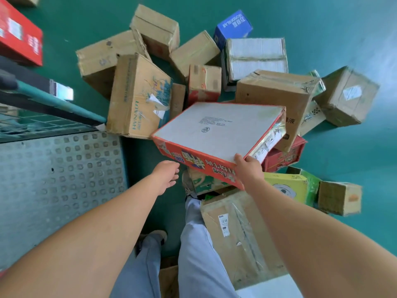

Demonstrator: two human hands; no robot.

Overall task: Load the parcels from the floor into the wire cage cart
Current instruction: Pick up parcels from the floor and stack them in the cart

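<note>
My right hand (pixel 247 166) grips the near corner of a flat red box (pixel 219 134), thumb on its white upper face, the other fingers hidden under the edge. The box is lifted and tilted above the pile, its white face up; the print on that face is too small for me to read, and the lettering on its red side is blurred. My left hand (pixel 165 175) hangs free just left of the box with fingers loosely relaxed, holding nothing and not touching it; the fingertips point away from me, so I see mostly the back of the hand.

Beyond the box lies a heap of brown cardboard parcels (pixel 139 97) on the green floor (pixel 343 29), with a blue box (pixel 234 26) at the far side and a yellow box (pixel 287 186) by my right forearm. The lifted box covers part of the heap. A large taped carton (pixel 236 233) sits by my leg, partly covered by my arm.

At left I see the cart (pixel 53 168): a studded metal plate and some wire mesh, cut off by the frame edge. A red box (pixel 19 35) lies at the upper left corner, cropped.
</note>
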